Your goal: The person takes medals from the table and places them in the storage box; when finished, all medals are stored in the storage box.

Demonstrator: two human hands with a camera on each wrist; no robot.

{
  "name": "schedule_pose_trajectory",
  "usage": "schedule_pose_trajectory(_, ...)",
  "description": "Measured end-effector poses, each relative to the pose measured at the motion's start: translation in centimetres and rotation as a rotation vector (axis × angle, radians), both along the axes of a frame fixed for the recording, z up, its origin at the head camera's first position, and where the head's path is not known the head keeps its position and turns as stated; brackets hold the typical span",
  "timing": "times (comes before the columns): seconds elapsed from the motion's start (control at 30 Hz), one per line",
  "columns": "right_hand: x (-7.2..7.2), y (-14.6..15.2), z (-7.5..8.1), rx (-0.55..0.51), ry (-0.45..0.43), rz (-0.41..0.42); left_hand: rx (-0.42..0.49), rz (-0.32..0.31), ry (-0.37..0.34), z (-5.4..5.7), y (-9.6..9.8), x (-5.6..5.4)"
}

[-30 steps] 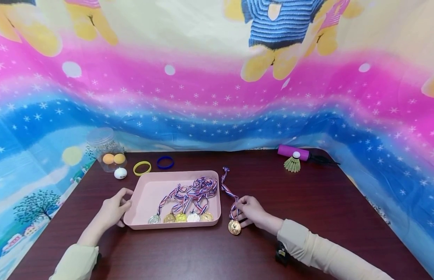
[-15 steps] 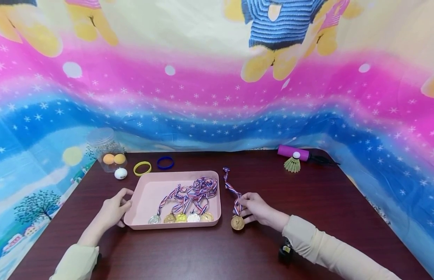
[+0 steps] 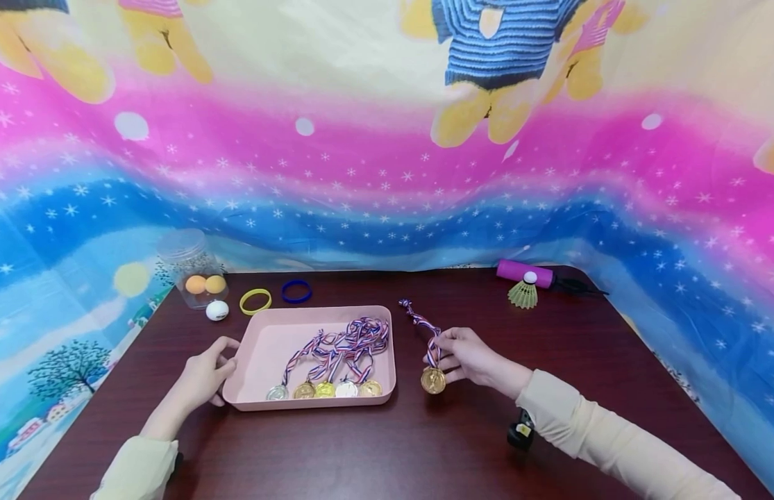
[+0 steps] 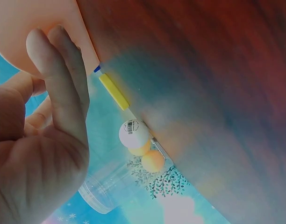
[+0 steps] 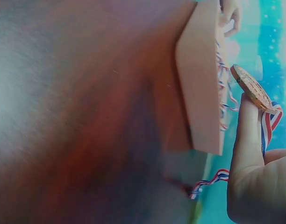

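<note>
My right hand [image 3: 477,357] pinches the striped ribbon of a gold medal [image 3: 433,380] just above its disc, to the right of the pink tray [image 3: 268,326]. The ribbon's knotted end trails away toward the back. In the right wrist view the gold medal [image 5: 252,88] is tilted above a finger. My left hand [image 3: 205,371] touches the outside of the tray's left wall with its fingertips. Inside the tray, several medals [image 3: 325,390] lie in a row along the front wall, their red, white and blue ribbons [image 3: 362,337] heaped toward the right.
Behind the tray lie a yellow wristband [image 3: 255,301] and a blue wristband [image 3: 296,292]. A white ball [image 3: 217,310] sits by a clear jar [image 3: 183,246] with orange balls. A shuttlecock [image 3: 523,292] and a purple hand pump [image 3: 525,273] are at the back right.
My right hand has moved right and a little back, carrying the medal disc away from the tray. The knotted ribbon end stays almost in place. My left hand and the tray have not moved.
</note>
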State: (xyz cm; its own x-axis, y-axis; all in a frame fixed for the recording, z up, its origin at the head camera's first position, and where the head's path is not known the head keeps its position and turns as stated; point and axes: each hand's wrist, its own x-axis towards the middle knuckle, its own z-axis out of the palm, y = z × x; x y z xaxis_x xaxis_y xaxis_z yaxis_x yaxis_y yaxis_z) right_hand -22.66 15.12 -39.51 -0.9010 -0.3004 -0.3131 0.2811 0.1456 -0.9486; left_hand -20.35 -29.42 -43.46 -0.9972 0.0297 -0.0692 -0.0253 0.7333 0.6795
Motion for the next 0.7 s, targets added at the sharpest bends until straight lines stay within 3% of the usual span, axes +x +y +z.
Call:
schedule_pose_trajectory(0.4,-1.0,-0.5,4.6,0.0,0.049,0.028,-0.002,0.007,-0.003,0.0,0.1,0.0)
schedule_pose_trajectory(0.7,-0.1,-1.1,7.6,-0.063,0.08,0.046,0.0,0.0,0.002,0.0,0.0,0.0)
